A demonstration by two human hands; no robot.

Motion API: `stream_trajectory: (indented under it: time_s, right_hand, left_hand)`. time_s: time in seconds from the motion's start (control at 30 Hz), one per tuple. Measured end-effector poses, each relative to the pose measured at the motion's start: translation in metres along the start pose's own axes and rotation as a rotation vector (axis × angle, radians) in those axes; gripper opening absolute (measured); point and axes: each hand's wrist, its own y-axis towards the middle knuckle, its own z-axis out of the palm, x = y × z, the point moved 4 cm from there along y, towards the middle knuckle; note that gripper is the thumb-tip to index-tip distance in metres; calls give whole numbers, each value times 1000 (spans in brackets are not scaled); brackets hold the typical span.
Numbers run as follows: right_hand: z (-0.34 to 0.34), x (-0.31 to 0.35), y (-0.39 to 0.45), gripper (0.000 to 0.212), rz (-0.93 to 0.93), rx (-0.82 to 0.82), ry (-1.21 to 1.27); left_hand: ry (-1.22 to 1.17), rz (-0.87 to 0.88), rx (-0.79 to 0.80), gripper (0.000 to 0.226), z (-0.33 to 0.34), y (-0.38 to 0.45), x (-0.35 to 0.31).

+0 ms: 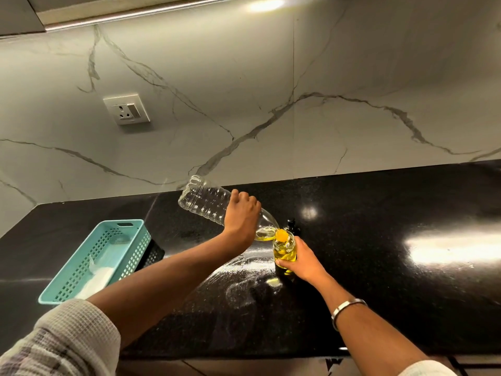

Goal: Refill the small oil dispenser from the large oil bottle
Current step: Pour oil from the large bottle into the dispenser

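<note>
step: pour under way, judged from the tilt of the bottle and the oil sitting at its neck.
bottle (206, 202): one, clear ribbed plastic, tipped past level with base raised toward the wall and mouth down over the dispenser; nearly drained, the remaining oil pooled at the neck. tilted this far so the last oil runs out.
dispenser (284, 252): one, small clear jar standing upright on the surface (379, 240), yellow oil well up its body. mouth directly under the bottle's mouth; a yellow-orange piece sits at the junction, cannot tell if funnel or bottle spout.
left hand (242, 213): grip closed around the bottle's shoulder from above, fingers curled over it; held near the neck, likely to steer the mouth.
right hand (303, 263): grip wrapped around the lower body of the dispenser, thumb across the front; steadies it so it does not tip or slide under the pour.
black part (292, 225): one, just behind the dispenser, probably its pump top set aside; mostly hidden.
basket (95, 261): one teal, on the surface to the left, well apart, white cloth or paper inside; a dark basket partly behind it.
other counts: one wall socket (127, 109), one bangle (348, 308) on the right wrist.
risk: overflow as the level nears the rim; slick smears on the surface in front of the dispenser.
</note>
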Motion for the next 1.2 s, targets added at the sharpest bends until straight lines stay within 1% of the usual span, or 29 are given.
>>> stream_trajectory:
  time_s: [0.5, 0.67, 0.9, 1.03, 1.2]
  right_hand:
    - [0, 0, 0, 63, -6, 2, 12]
    - [0, 1, -1, 63, -9, -7, 17]
    - [0, 1, -1, 63, 6, 6, 16]
    - [0, 1, -1, 63, 16, 6, 20]
    - [0, 1, -1, 63, 18, 3, 22]
  left_hand:
    - [9, 11, 1, 39, -4, 0, 0]
    - [42, 18, 11, 37, -6, 0, -1]
    - [57, 22, 7, 44, -5, 1, -2]
    - [68, 12, 10, 40, -3, 3, -3]
    - [94, 13, 7, 43, -1, 3, -5]
